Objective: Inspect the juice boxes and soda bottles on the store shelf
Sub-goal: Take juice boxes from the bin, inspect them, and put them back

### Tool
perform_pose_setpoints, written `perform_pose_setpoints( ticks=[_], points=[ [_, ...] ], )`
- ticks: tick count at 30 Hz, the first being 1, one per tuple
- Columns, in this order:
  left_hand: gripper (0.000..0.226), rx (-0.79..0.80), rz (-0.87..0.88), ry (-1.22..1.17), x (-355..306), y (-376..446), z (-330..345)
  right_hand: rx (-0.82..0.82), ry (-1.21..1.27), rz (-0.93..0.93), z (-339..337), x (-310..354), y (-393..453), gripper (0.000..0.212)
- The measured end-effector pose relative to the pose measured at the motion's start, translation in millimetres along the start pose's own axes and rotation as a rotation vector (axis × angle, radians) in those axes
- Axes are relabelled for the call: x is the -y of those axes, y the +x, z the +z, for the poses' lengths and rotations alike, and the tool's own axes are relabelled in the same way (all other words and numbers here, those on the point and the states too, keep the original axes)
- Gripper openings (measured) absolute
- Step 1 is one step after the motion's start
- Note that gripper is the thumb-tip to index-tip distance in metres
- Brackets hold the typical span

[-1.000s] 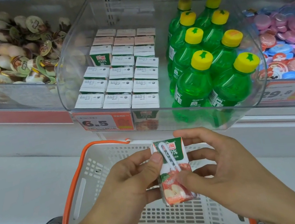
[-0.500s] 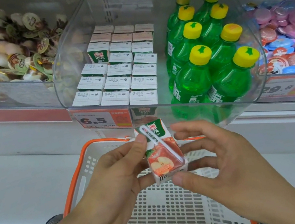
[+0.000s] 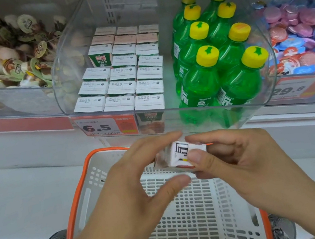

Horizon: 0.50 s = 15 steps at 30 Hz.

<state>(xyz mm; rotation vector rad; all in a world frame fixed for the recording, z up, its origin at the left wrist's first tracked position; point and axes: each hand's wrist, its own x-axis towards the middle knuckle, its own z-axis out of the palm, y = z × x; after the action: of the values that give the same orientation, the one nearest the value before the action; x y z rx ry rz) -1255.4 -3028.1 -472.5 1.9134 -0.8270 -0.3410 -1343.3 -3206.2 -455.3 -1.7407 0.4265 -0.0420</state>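
Nearest the camera, a white slotted plastic shopping basket with an orange rim (image 3: 76,201) sits below both hands. Above it, the small juice box with a white printed end panel (image 3: 181,153) is now tipped over so that its end faces up; a second ago it stood upright with its green-and-red apple front and the straw toward the camera, and half a second ago it was midway through the turn. The right hand (image 3: 242,165) holds it, thumb and forefinger pinched on the carton. The left hand (image 3: 141,185) has loosened: its forefinger reaches to the carton's upper edge, though actual contact is blurred, while its thumb hangs apart below, holding nothing, where earlier it pinched the box too. I judge that the inspection has moved from the front label to the printed end, so this carton is nearly checked.

Beyond the hands, the orange price tag reading 6.5 (image 3: 99,126) fronts the clear curved plastic shelf bin (image 3: 61,79). Inside it, white-topped juice boxes in rows (image 3: 123,83) fill the left, and green soda bottles with yellow caps (image 3: 216,62) stand on the right, all untouched and placed as before. Those bottles look yet to be inspected.
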Motion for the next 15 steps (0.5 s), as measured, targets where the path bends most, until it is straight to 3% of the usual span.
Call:
perform_pose_setpoints(
  ticks=[7,15],
  points=[
    [0.032,-0.093,-0.129,-0.312,1.4,2.3,1.2,0.05,0.01,-0.011,-4.6,5.3,-3.4,0.041],
    [0.035,-0.111,-0.11,-0.377,0.5,2.0,3.6,0.026,-0.112,-0.016,-5.5,0.2,-5.2,0.052]
  ],
)
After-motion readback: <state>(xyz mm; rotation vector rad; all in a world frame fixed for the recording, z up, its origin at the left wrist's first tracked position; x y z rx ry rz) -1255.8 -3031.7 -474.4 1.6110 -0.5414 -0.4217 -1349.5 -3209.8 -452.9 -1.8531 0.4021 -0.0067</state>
